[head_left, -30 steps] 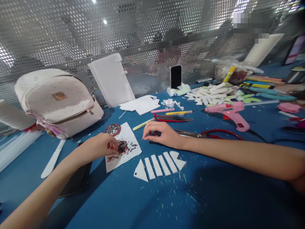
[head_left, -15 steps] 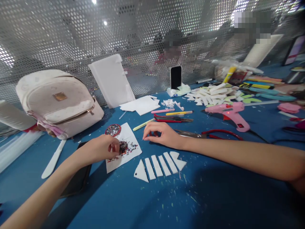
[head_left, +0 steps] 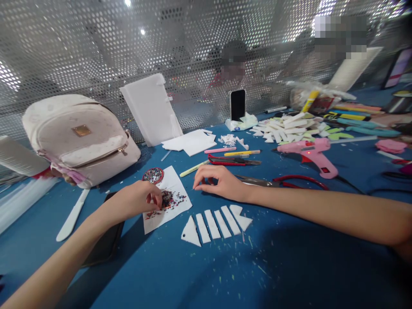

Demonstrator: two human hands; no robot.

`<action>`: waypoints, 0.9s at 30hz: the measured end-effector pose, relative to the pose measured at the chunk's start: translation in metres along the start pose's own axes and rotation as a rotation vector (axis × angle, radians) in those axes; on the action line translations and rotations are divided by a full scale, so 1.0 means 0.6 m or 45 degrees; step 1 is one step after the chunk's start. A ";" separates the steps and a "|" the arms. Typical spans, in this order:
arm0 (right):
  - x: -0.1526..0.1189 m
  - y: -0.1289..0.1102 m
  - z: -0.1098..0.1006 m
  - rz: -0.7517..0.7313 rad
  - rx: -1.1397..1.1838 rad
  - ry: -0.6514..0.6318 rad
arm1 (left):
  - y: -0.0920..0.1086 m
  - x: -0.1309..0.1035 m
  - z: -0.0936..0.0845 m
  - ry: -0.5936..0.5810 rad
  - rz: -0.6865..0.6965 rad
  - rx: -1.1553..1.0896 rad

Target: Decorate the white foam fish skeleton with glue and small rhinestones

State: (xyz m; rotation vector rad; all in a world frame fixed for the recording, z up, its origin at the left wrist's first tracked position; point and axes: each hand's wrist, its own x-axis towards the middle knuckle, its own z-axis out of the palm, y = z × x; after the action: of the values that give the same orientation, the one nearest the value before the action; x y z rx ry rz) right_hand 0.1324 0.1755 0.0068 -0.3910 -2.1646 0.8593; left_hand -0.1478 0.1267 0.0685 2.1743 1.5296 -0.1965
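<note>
My left hand (head_left: pixel 137 199) is over a white sheet of paper (head_left: pixel 176 178), fingers bent and fingertips pinched among a spread of small dark and coloured beads (head_left: pixel 167 199). Whatever is between those fingertips is too small to make out. Just behind it sits a round red-rimmed dish (head_left: pixel 152 175) full of similar beads. My right hand (head_left: pixel 220 182) rests on the blue table to the right of the paper, thumb and fingers closed in a pinch; any held thing is too tiny to name. In front of it lie white pieces laid out as a fish (head_left: pixel 212 224).
A pink glue gun (head_left: pixel 307 152), red-handled pliers (head_left: pixel 299 182) and a red utility knife (head_left: pixel 231 160) lie beyond my right arm. White strips (head_left: pixel 286 126) are heaped behind. At left are a white backpack (head_left: pixel 80 141), a white plastic knife (head_left: pixel 72 216) and a dark phone (head_left: pixel 104 246).
My left fingertips shift very slightly over the beads. My right hand and the white pieces stay in place.
</note>
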 end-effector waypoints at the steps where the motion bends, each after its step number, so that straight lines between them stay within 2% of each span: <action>1: 0.000 0.000 0.000 -0.002 -0.001 -0.002 | -0.001 0.000 0.001 0.003 0.002 0.000; 17: 0.000 0.001 0.001 -0.004 0.000 -0.012 | -0.025 0.020 0.012 -0.042 -0.019 0.017; 27: 0.000 -0.003 -0.001 0.002 0.000 -0.014 | 0.000 0.000 0.008 -0.011 -0.045 0.055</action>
State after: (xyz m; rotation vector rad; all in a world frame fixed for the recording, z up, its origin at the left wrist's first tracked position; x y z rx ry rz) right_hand 0.1326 0.1747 0.0083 -0.3891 -2.1743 0.8644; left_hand -0.1468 0.1247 0.0644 2.1775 1.5740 -0.2525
